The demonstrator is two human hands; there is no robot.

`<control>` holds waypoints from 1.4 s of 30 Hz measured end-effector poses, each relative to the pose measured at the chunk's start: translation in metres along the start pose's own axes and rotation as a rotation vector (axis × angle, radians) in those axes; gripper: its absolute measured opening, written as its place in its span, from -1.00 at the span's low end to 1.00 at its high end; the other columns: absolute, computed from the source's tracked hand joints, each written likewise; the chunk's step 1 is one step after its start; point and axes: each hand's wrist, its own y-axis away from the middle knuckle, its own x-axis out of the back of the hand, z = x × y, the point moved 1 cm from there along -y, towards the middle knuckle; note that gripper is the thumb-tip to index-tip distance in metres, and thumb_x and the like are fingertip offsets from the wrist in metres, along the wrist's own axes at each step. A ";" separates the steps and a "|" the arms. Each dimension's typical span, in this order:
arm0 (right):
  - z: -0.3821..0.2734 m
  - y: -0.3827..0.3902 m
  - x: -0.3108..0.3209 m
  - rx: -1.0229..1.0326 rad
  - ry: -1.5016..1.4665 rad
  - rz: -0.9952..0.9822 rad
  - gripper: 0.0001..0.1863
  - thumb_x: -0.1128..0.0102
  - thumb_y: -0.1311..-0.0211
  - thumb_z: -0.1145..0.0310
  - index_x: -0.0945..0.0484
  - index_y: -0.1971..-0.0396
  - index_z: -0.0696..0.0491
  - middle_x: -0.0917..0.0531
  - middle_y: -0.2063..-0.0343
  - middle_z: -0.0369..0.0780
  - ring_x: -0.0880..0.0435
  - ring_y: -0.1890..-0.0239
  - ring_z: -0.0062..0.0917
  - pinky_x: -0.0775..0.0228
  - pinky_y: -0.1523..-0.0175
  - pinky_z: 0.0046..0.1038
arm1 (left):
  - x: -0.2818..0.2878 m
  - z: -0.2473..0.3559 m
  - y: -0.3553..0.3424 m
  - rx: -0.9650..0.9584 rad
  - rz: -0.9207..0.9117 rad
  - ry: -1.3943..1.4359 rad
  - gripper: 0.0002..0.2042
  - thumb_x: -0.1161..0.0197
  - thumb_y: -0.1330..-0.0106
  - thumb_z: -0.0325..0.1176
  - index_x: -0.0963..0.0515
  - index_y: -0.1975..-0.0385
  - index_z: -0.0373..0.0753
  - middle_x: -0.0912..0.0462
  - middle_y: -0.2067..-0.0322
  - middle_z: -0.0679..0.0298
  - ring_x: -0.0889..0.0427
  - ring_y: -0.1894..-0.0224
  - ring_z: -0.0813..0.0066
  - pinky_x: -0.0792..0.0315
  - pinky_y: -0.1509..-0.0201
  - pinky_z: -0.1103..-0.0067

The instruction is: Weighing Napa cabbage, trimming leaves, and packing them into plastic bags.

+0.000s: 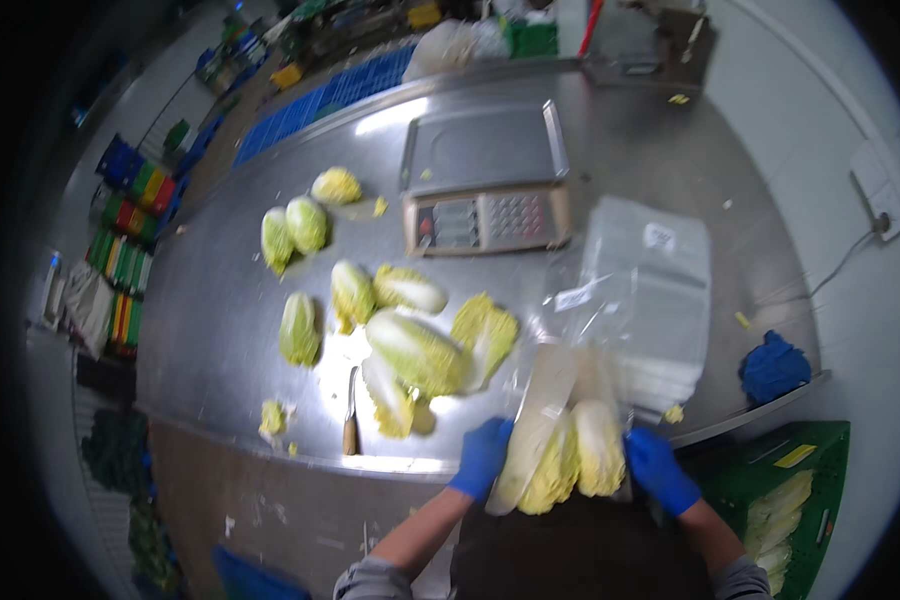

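Both hands wear blue gloves. My left hand pinches the left edge of a clear plastic bag holding pale yellow Chinese cabbages at the table's front edge; my right hand grips its right edge. To their left a large cabbage, loose leaves and several smaller heads lie on the steel table. A knife with a wooden handle lies below them. A stack of clear bags is beside the bag in my hands.
A scale stands at the back of the table. A blue crumpled thing sits near the right edge. A green crate with produce is below right. Coloured crates stand at the left, blue pallets behind, a wall socket at right.
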 end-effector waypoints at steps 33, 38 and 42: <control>-0.131 -0.181 0.105 -0.071 -0.720 -0.098 -0.73 0.03 -0.20 0.28 -0.55 0.50 0.15 -0.60 0.70 -0.10 -0.42 0.84 -0.61 -0.25 0.70 -0.61 | 0.120 0.150 -0.086 -0.004 -0.045 0.995 -0.78 -0.07 -0.33 -0.22 -0.48 0.42 -0.24 -0.38 0.68 0.37 -0.37 0.71 0.57 -0.24 0.74 0.64; -0.117 -0.178 0.100 -0.159 -0.737 -0.046 -0.72 0.05 -0.23 0.30 -0.54 0.53 0.16 -0.62 0.67 -0.14 -0.48 0.77 -0.62 -0.30 0.65 -0.61 | 0.105 0.111 -0.099 0.041 -0.112 1.107 -0.72 -0.08 -0.32 -0.15 -0.52 0.31 -0.28 -0.47 0.60 0.32 -0.44 0.64 0.47 -0.33 0.63 0.57; -0.178 -0.170 0.106 0.162 0.272 0.524 -0.72 -0.19 -0.18 0.20 -0.54 0.27 0.11 -0.63 0.38 -0.13 -0.64 0.35 -0.44 -0.47 0.25 -0.47 | 0.101 0.126 -0.091 -0.046 -0.210 1.096 -0.70 -0.09 -0.31 -0.14 -0.51 0.30 -0.31 -0.50 0.55 0.25 -0.50 0.55 0.41 -0.38 0.49 0.55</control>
